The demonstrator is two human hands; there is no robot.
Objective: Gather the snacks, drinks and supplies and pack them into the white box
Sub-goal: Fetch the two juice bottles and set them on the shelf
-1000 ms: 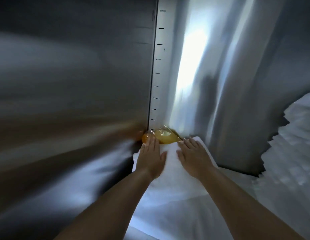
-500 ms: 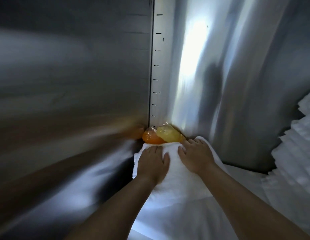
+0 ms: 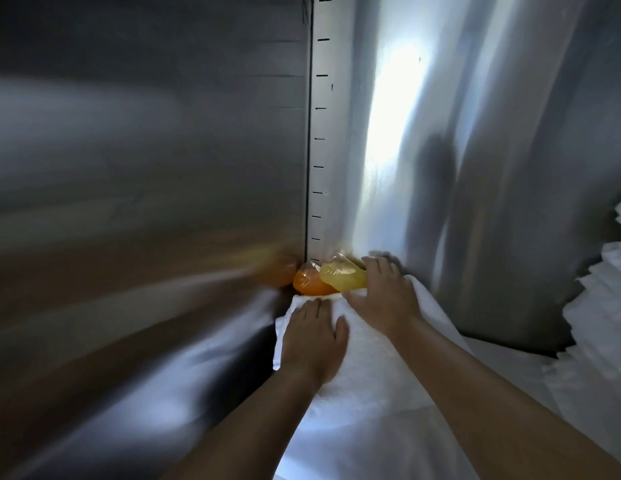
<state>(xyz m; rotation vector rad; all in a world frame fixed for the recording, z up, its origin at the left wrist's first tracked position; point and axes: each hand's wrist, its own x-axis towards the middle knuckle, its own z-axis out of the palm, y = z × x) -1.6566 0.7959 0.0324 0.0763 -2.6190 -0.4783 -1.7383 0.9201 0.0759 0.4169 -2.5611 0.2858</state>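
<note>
Head view.

Clerk: Nearest entries?

Checker: Item 1, left hand (image 3: pixel 314 341): fingers straight, lying flat on a folded white cloth (image 3: pixel 371 379), holding nothing. Item 2, right hand (image 3: pixel 385 299): fingers spread and relaxed over the cloth's far edge, tips just beside the yellow pouch (image 3: pixel 340 277), closed round nothing.

Clerk: Beyond those?

Checker: Item 3, the yellow pouch: soft, clear-skinned, liquid-filled, leaning on item 4, the orange pouch (image 3: pixel 311 285). Both sit in the corner at the foot of the slotted rail (image 3: pixel 319 133), where the left steel wall (image 3: pixel 146 133) meets the back. Item 5, a jagged white stack (image 3: pixel 607 306) at far right, too blurred to identify. White box: not in view.

Clerk: Hazards?

Checker: Judged, not observed. One: pushing the cloth forward would squeeze the pouches against the corner, and a thin skin could split and leak. Two: a pouch pinched at one end would likely sag and slip, so it wants a full cupping grip. Three: lifting the yellow pouch removes the orange one's neighbour, which may then roll. Four: the orange glow on the left wall is a reflection, so a reach aimed there would miss.
</note>
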